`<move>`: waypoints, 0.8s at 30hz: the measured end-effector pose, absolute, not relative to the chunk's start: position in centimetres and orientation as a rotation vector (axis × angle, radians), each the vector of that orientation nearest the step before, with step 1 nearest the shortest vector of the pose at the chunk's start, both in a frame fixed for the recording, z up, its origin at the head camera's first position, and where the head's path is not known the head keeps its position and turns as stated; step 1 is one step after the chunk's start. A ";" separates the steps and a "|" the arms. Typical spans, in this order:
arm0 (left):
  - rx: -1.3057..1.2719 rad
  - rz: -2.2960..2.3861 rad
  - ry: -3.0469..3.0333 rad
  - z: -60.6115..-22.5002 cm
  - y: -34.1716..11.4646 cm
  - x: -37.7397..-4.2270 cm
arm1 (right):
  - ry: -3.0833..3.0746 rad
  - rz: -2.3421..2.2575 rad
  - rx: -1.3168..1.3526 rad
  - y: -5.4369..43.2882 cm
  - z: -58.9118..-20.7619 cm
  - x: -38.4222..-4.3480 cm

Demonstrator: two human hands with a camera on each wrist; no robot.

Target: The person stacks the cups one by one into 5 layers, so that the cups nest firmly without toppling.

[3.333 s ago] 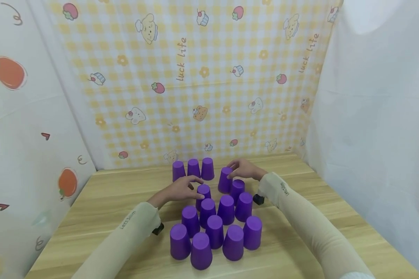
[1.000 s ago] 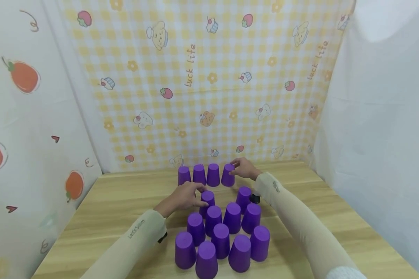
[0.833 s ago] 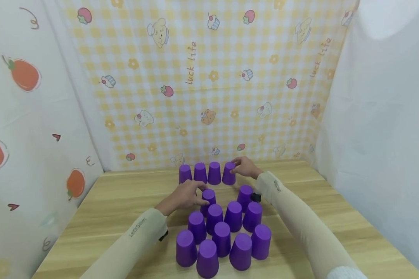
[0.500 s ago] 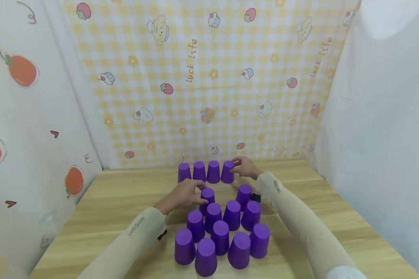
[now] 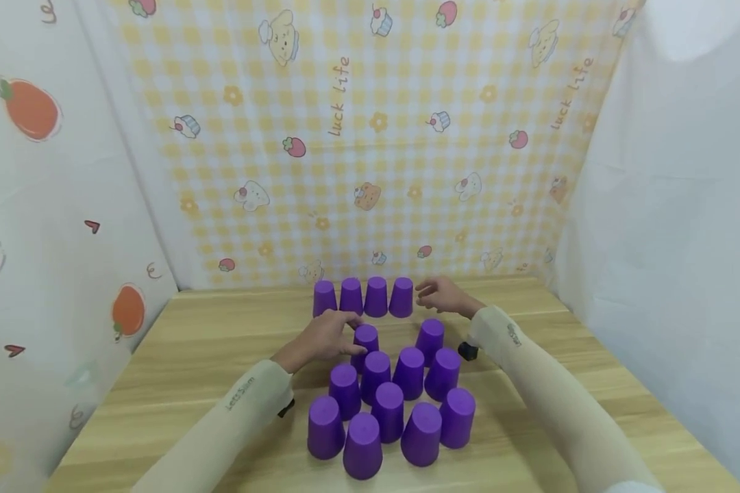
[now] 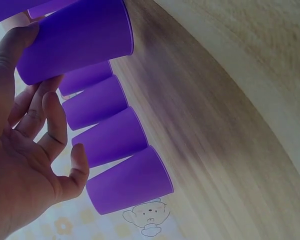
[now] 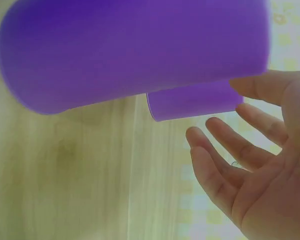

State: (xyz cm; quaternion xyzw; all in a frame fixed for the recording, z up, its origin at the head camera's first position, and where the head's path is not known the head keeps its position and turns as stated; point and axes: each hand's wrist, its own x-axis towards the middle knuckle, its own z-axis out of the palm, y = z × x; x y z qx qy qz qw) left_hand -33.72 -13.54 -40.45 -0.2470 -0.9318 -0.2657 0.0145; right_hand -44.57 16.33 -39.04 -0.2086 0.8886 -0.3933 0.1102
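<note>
Purple plastic cups stand upside down on the wooden table. My left hand pinches one purple cup near its closed top, with thumb and fingers on opposite sides, also seen in the left wrist view on the held cup. Behind it, a row of several cups lines the back; the rightmost back cup has my right hand just to its right. That hand holds nothing, and its relaxed fingers stand apart from the back cup in the right wrist view.
Nearer to me a cluster of several upside-down cups stands close together, with a front cup and a right-hand cup. Another cup sits at the cluster's back right. A checked cloth hangs right behind the back row.
My right hand brought a cup back to the right end of the back row, then let go and drew off to the right. My left hand keeps its grip in place.
</note>
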 end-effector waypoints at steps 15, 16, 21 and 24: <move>-0.656 -0.836 -2.935 -40.6 -13.2 -33.3 | 2.540 -1.148 -0.845 19.9 -39.1 -41.5; -0.644 -0.843 -2.937 -40.7 -13.2 -33.3 | 2.539 -1.155 -0.854 20.1 -39.2 -41.4; -0.607 -0.814 -2.958 -40.7 -13.3 -32.9 | 2.528 -1.215 -0.852 20.8 -39.4 -41.1; -0.601 -0.776 -2.955 -40.4 -13.3 -32.9 | 2.483 -1.233 -0.835 21.1 -39.1 -40.8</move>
